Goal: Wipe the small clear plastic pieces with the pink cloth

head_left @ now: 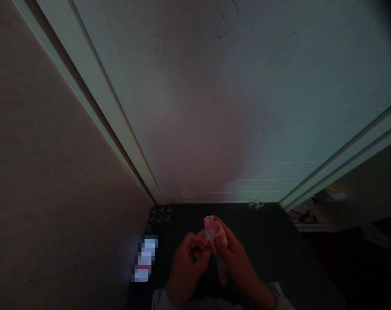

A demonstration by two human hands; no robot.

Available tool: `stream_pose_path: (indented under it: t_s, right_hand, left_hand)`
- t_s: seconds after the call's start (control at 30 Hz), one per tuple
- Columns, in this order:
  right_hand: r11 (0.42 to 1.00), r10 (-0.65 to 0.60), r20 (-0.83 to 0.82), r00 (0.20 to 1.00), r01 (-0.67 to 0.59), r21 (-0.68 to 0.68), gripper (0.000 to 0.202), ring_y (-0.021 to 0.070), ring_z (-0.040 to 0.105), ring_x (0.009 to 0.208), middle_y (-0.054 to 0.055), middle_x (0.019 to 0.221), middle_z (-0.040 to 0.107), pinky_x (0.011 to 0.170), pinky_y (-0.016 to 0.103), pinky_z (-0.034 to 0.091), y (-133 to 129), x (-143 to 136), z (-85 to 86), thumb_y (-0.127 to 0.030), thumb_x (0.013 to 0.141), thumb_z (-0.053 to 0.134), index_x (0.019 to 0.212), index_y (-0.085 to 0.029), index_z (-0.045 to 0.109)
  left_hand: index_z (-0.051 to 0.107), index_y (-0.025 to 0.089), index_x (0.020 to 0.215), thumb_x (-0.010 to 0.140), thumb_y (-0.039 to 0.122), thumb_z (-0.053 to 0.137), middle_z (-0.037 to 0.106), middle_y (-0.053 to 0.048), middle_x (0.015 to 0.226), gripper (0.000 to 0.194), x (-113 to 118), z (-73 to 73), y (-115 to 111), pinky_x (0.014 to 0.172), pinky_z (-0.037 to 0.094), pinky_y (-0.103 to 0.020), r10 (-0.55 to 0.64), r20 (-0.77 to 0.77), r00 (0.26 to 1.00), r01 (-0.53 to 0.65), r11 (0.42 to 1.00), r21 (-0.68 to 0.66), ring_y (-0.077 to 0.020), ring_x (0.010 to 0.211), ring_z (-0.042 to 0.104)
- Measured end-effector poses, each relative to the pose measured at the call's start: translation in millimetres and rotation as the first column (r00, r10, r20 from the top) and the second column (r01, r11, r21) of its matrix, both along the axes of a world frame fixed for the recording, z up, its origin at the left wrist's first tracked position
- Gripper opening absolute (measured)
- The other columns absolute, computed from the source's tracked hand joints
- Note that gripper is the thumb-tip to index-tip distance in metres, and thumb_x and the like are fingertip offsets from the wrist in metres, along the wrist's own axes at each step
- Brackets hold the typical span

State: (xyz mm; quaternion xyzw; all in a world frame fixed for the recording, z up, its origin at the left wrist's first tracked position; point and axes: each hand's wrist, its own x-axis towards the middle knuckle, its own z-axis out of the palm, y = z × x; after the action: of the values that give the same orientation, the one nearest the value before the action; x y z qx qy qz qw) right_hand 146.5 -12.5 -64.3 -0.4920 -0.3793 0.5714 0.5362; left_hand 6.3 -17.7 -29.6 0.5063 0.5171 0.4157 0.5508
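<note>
Both hands are close together low in the middle of the head view, above a dark tabletop. My right hand (235, 256) is closed around a soft pinkish cloth (221, 241), whose end hangs down below the fingers. With fingertips pinched, my left hand (189, 262) holds a small clear piece (208, 236) against the cloth. Dim light and the fingers hide much of that piece, and I cannot make out its kind.
The dark tabletop (263, 232) meets a pale panel with raised heart shapes (223, 171). Several small dark or clear objects (161, 214) sit in the left corner. Small clear pieces (256, 203) lie at the back right. A lit, pixelated screen-like object (145, 260) is by the left wall.
</note>
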Motion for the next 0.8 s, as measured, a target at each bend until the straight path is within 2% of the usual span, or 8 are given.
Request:
stream_pose_path:
  t_s: [0.07, 0.17, 0.27, 0.33, 0.47, 0.6, 0.7, 0.8]
  right_hand:
    - [0.999, 0.039, -0.068, 0.997, -0.041, -0.031, 0.058, 0.0304, 0.058, 0.107, 0.013, 0.121, 0.063, 0.09, 0.042, 0.044, 0.4, 0.0, -0.9, -0.05, 0.069, 0.07, 0.117, -0.02, 0.06]
    - [0.991, 0.097, -0.255, 0.962, -0.118, -0.069, 0.05, 0.0243, 0.064, 0.083, 0.008, 0.097, 0.071, 0.072, 0.033, 0.049, 0.5, -2.7, 4.0, -0.045, 0.068, 0.073, 0.11, -0.019, 0.062]
    - [0.992, 0.064, -0.434, 0.899, -0.107, -0.074, 0.043, 0.018, 0.062, 0.067, 0.003, 0.081, 0.069, 0.06, 0.027, 0.047, 0.5, -7.6, 13.6, -0.043, 0.07, 0.072, 0.104, -0.019, 0.062]
    - [0.994, 0.041, -0.475, 0.879, -0.086, -0.073, 0.04, 0.0165, 0.06, 0.065, 0.002, 0.08, 0.068, 0.059, 0.026, 0.046, 1.1, -9.6, 18.4, -0.042, 0.07, 0.072, 0.101, -0.019, 0.062]
    - [0.999, -0.005, -0.401, 0.916, -0.017, -0.051, 0.042, 0.0172, 0.059, 0.069, 0.001, 0.082, 0.066, 0.062, 0.026, 0.047, 3.2, -7.1, 17.2, -0.037, 0.068, 0.075, 0.104, -0.02, 0.059]
    - [1.0, -0.017, -0.222, 0.975, 0.02, 0.008, 0.056, 0.0227, 0.061, 0.088, 0.005, 0.105, 0.065, 0.073, 0.03, 0.048, 2.1, -2.0, 13.7, -0.033, 0.07, 0.072, 0.121, -0.023, 0.05]
    - [0.999, 0.004, -0.117, 0.993, 0.001, 0.044, 0.058, 0.0249, 0.06, 0.097, 0.007, 0.116, 0.062, 0.079, 0.033, 0.048, -1.9, -0.4, 19.0, -0.03, 0.07, 0.072, 0.122, -0.023, 0.048]
    - [0.998, 0.023, -0.065, 0.998, -0.02, 0.053, 0.058, 0.0262, 0.057, 0.106, 0.008, 0.122, 0.059, 0.089, 0.036, 0.045, -6.5, -0.2, 25.3, -0.027, 0.069, 0.073, 0.121, -0.023, 0.05]
  left_hand:
    - [0.055, 0.018, 0.073, 0.066, 0.018, 0.064, 0.063, -0.001, 0.072, 0.011, 0.5, -0.9, 0.8, 0.065, 0.044, -0.027, -0.004, 0.121, 0.993, 0.01, 0.999, -0.046, -0.0173, 0.07, 0.058]
    - [0.056, 0.018, 0.069, 0.062, 0.019, 0.068, 0.064, 0.001, 0.068, 0.014, 1.7, -1.2, 2.7, 0.062, 0.043, -0.024, -0.007, 0.3, 0.954, 0.045, 0.992, -0.119, -0.0147, 0.066, 0.058]
    - [0.061, 0.017, 0.07, 0.061, 0.021, 0.07, 0.064, 0.002, 0.065, 0.013, 3.0, -1.6, 4.4, 0.061, 0.044, -0.024, 0.006, 0.342, 0.94, 0.048, 0.988, -0.149, -0.0136, 0.062, 0.057]
    - [0.064, 0.017, 0.073, 0.063, 0.022, 0.07, 0.065, 0.001, 0.066, 0.013, 3.4, -1.9, 4.8, 0.061, 0.044, -0.024, 0.025, 0.325, 0.945, 0.028, 0.987, -0.156, -0.0144, 0.063, 0.058]
    - [0.067, 0.018, 0.08, 0.067, 0.024, 0.071, 0.068, 0.0, 0.073, 0.015, 3.1, -4.3, 3.9, 0.061, 0.044, -0.024, 0.048, 0.29, 0.956, -0.002, 0.988, -0.158, -0.0158, 0.069, 0.06]
    - [0.069, 0.018, 0.089, 0.07, 0.03, 0.072, 0.068, -0.002, 0.078, 0.023, 4.5, -9.9, 3.3, 0.06, 0.043, -0.024, 0.087, 0.301, 0.95, -0.036, 0.985, -0.171, -0.0149, 0.067, 0.058]
    - [0.069, 0.018, 0.092, 0.069, 0.034, 0.073, 0.07, -0.006, 0.091, 0.028, 7.2, -10.7, 3.2, 0.066, 0.046, -0.027, 0.152, 0.433, 0.888, -0.055, 0.972, -0.228, -0.0179, 0.077, 0.061]
    - [0.07, 0.017, 0.091, 0.069, 0.031, 0.075, 0.071, -0.008, 0.095, 0.027, 9.7, -6.2, 1.9, 0.075, 0.049, -0.03, 0.169, 0.563, 0.809, -0.014, 0.963, -0.269, -0.0216, 0.088, 0.063]
